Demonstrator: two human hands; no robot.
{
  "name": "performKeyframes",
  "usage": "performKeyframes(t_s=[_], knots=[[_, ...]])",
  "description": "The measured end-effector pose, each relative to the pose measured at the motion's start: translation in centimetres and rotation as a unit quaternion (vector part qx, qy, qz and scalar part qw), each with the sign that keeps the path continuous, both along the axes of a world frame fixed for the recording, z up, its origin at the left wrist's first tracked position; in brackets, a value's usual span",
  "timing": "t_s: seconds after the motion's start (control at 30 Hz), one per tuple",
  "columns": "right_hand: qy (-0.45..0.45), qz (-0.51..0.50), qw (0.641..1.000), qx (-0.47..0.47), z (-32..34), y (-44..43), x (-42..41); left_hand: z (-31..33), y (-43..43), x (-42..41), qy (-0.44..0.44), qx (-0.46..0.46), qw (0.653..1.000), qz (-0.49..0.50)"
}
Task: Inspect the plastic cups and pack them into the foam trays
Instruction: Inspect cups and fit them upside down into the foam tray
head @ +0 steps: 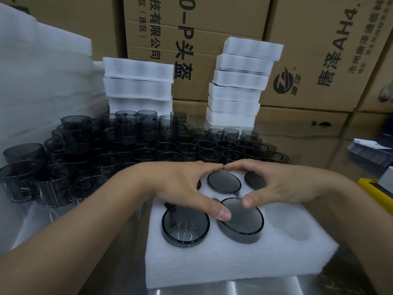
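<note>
- Now, your left hand (178,184) and your right hand (282,184) lie spread over the foam tray (234,265). They grip nothing. The two pointing fingers touch tip to tip at 12 o'clock.
- Both thumbs rest on the front middle cup (244,226), at 6 o'clock on the tray. It sits up above the foam, so I think it wants a soft push down.
- The cups look light, thin and smooth. They are stiff plastic, so they may slip, and they could crack if you squeeze hard. Hold one by its round wall or its little handle.
- The foam looks soft and squashy, so press gently.
- The tray has six holes, and five hold cups.
- The front left cup (185,225) is at 7 o'clock, the back middle cup (224,181) at 12, and the back right cup (254,179) at 1. The back left cup (199,185) at 11 is mostly hidden under your left hand.
- The empty hole (297,231) at 5 o'clock has no cup yet.
- The pile of loose cups (148,145) stands just behind the tray, from 10 to 12 o'clock.
- Two stacks of foam trays (138,81) stand behind the pile. I cannot tell what is in them.
</note>
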State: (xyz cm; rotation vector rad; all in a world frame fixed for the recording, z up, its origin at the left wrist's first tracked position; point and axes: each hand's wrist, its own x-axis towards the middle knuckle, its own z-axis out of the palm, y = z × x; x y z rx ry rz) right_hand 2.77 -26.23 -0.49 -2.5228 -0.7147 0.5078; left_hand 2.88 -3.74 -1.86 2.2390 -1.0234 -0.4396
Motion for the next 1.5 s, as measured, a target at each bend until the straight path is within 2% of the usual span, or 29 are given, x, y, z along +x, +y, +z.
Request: performKeyframes(t_s=[0.53, 0.77, 0.87, 0.93, 1.0, 1.07, 1.13, 1.2, 1.33, 1.5], knots=[[-0.006, 0.005, 0.999, -0.051, 0.1, 0.3, 0.2, 0.2, 0.2, 0.5, 0.003, 0.031, 0.999, -0.009], [-0.047, 0.001, 0.995, -0.088, -0.5, 0.3, 0.0, 0.0, 0.3, 0.6, 0.002, 0.042, 0.999, 0.001], [-0.049, -0.003, 0.995, -0.085, -0.4, 0.4, -0.1, 0.3, 0.4, 0.2, -0.003, 0.058, 0.998, 0.036], [-0.048, -0.003, 0.995, -0.086, -0.5, 0.3, -0.1, 0.2, 0.6, 0.5, -0.032, 0.035, 0.994, 0.095], [-0.044, 0.002, 0.995, -0.088, -0.5, 0.3, -0.1, 0.3, 1.0, 1.9, -0.114, 0.009, 0.970, 0.216], [-0.041, 0.002, 0.996, -0.085, -0.5, 0.3, -0.2, 0.8, 1.9, 3.7, -0.243, 0.007, 0.906, 0.346], [-0.038, -0.001, 0.996, -0.084, -0.4, 0.2, -0.2, 1.5, 2.9, 5.2, -0.315, 0.014, 0.845, 0.433], [-0.036, 0.000, 0.996, -0.082, -0.4, 0.1, -0.1, 1.8, 4.0, 6.4, -0.302, 0.011, 0.817, 0.492], [-0.038, 0.005, 0.996, -0.075, -0.4, 0.2, -0.2, 1.5, 5.2, 7.3, -0.256, 0.092, 0.774, 0.572], [-0.039, 0.007, 0.997, -0.071, -0.4, 0.3, -0.3, 0.4, 6.2, 7.4, -0.249, 0.102, 0.777, 0.569]])
